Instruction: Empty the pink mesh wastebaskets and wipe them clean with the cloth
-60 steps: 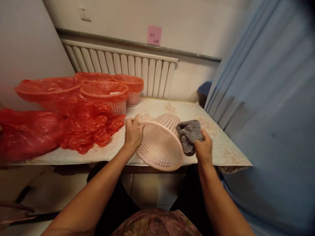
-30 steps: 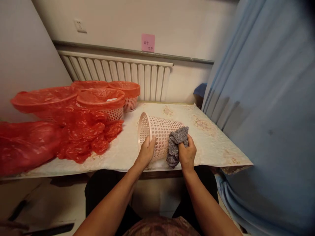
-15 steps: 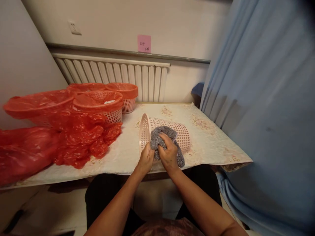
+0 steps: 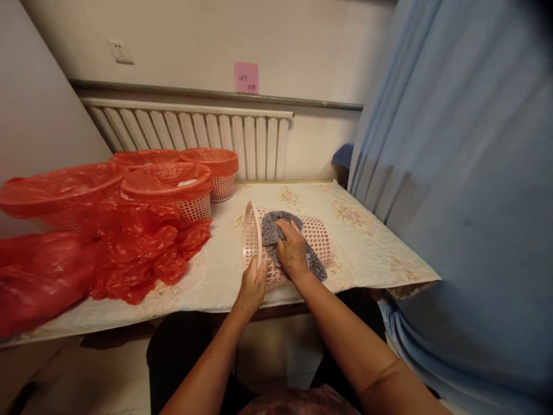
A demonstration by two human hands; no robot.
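Floral tablecloth (image 4: 367, 256) beneath; left hand (image 4: 252, 286) pinches perforated basket (image 4: 319, 237), right hand (image 4: 294, 252) grips nubby rag (image 4: 271, 229).

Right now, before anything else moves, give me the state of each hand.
Left hand: closed on the pink basket at its rim.
Right hand: holding the grey cloth against the basket's side.

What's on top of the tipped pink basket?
A gray cloth, the right hand on it. Mesh of the pink basket shows toward its base; the part beneath the cloth is hidden.
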